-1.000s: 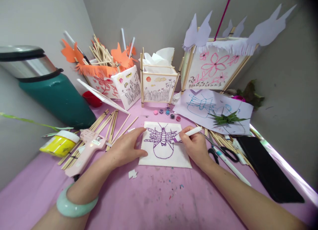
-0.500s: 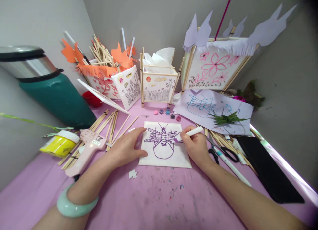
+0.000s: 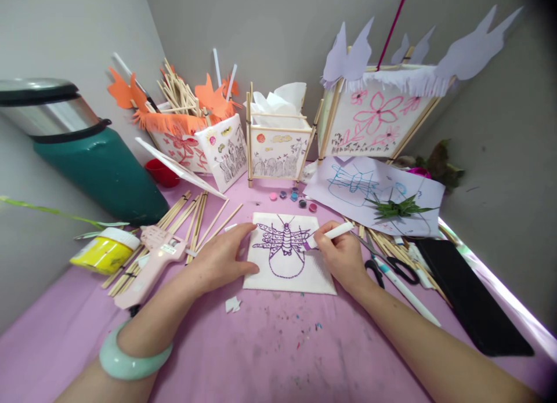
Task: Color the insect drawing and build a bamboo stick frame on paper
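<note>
In the middle of the table lies a square white panel (image 3: 261,281) with a winged insect (image 3: 286,240) drawn on it in purple lines. My right hand (image 3: 343,252) is closed around a white marker (image 3: 339,231) with a purple band; its tip is at the insect's right wing, partly hidden by the hand. At the panel's left edge rests my left hand (image 3: 221,258), thumb and fingers apart, holding nothing. A pale green bangle (image 3: 134,356) circles the left wrist. Scraps of white paper (image 3: 232,304) lie just below the panel.
On the left stand a green bottle (image 3: 100,177), a yellow paint jar (image 3: 107,252) and a pink glue gun (image 3: 152,269). Decorated paper lanterns (image 3: 278,153) line the back. Scissors (image 3: 391,264), bamboo sticks (image 3: 378,240) and a black phone-like slab (image 3: 474,298) lie right. Small paint pots (image 3: 293,198) sit behind the panel.
The right hand and marker have shifted very slightly left over the insect's right wing. The left hand and the panel stay in place.
</note>
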A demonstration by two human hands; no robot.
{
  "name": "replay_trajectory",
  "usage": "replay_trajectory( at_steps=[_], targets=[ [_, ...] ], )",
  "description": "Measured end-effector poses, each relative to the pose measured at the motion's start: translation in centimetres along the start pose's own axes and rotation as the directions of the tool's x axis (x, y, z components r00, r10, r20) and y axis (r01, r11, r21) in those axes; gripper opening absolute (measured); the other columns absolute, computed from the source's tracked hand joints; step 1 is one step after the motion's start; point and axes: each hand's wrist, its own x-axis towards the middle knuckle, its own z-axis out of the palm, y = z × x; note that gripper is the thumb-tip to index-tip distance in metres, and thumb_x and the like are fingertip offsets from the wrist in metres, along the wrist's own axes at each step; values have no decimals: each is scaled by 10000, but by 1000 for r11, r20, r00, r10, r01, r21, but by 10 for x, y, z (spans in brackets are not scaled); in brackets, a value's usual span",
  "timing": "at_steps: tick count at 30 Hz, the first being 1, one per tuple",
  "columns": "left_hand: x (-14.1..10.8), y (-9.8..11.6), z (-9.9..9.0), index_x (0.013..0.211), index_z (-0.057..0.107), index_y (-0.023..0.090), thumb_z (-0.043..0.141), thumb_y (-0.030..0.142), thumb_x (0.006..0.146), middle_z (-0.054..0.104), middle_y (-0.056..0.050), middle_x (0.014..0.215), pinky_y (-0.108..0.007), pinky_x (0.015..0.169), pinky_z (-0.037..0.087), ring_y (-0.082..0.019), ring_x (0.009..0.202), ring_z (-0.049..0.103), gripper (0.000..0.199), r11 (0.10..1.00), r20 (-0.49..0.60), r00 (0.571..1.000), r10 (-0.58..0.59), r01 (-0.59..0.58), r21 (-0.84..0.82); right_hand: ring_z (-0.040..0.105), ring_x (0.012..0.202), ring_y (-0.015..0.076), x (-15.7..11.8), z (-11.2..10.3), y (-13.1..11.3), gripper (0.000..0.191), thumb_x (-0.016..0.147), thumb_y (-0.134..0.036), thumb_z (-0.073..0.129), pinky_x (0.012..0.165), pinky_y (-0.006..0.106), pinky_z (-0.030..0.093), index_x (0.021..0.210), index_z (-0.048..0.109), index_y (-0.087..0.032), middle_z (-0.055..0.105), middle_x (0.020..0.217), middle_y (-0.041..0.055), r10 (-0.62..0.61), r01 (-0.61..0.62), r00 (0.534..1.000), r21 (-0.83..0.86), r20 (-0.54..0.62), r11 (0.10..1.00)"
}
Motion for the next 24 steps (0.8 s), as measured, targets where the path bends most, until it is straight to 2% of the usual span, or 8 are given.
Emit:
replay_trajectory(
  at_steps=[8, 24],
  targets=[
    [0, -1, 1, 1369, 417, 194, 674, 380, 692, 628, -33, 802, -337, 715, 410, -264, 825, 595, 747, 1000, -9, 1000, 3, -3, 3, 434, 514, 109, 1, -3, -1, 149, 773, -279, 538, 507, 236, 337, 651, 521, -195, 465, 538, -57, -11, 12, 1000, 17, -26, 1000],
    [1, 0, 1, 1360, 424, 200, 666, 385, 694, 633, -33, 819, -339, 735, 414, -262, 839, 595, 732, 1000, -8, 1000, 6, -6, 7, 443, 515, 118, 2, -4, -5, 141, 753, -273, 522, 515, 239, 334, 635, 519, -197, 475, 523, -52, -17, 15, 999, -62, -33, 998]
  ],
)
